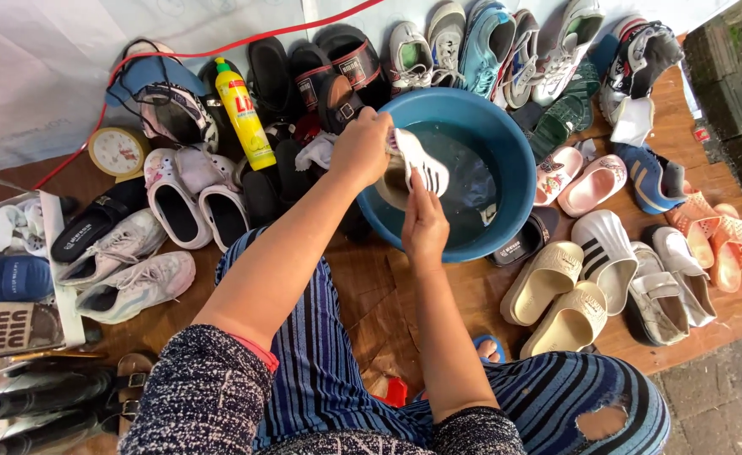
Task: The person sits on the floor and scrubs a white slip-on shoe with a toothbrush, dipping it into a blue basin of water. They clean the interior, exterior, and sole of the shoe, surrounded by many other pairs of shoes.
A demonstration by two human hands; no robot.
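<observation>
White with dark stripes, the slide sandal [417, 164] hangs over the blue basin [506, 139] of water. Left hand [361, 147] clamps its near edge; right hand [424, 226] presses its sole, perhaps with a brush. Light, wet, probably slippery; hold by the strap.

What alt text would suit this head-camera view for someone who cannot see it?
Both hands, left hand and right hand, hold a white striped slide sandal over a round blue plastic basin of water. Many shoes surround it, plus a yellow squeeze bottle.
</observation>
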